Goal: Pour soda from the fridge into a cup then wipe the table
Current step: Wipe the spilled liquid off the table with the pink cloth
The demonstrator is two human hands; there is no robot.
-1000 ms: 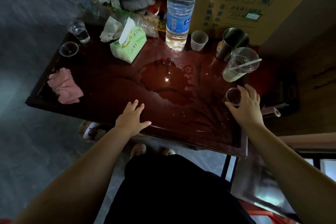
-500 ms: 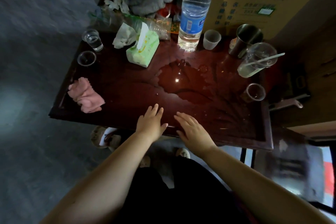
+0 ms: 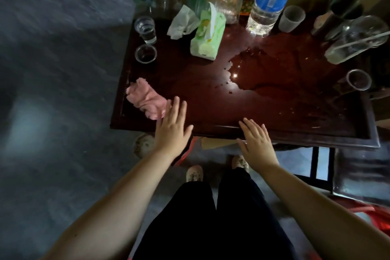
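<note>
Your left hand (image 3: 172, 126) is open and flat, fingertips at the pink cloth (image 3: 145, 97) on the table's (image 3: 295, 131) near-left edge. Your right hand (image 3: 256, 143) is open, empty, over the near rim. A puddle (image 3: 261, 69) spreads mid-table. An empty cup (image 3: 358, 80) stands right, another (image 3: 145, 54) left; behind it, a cup (image 3: 146, 29) with clear liquid. Farthest, a partly filled bottle (image 3: 269, 0).

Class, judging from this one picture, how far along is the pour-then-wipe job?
Done: pouring seems over, though no soda container shows; dark liquid sits in a small cup and a puddle spreads on the table.
In hand: nothing yet; the open left hand reaches toward the pink cloth, the right hand hovers empty.
Left: wiping the puddle.
</note>
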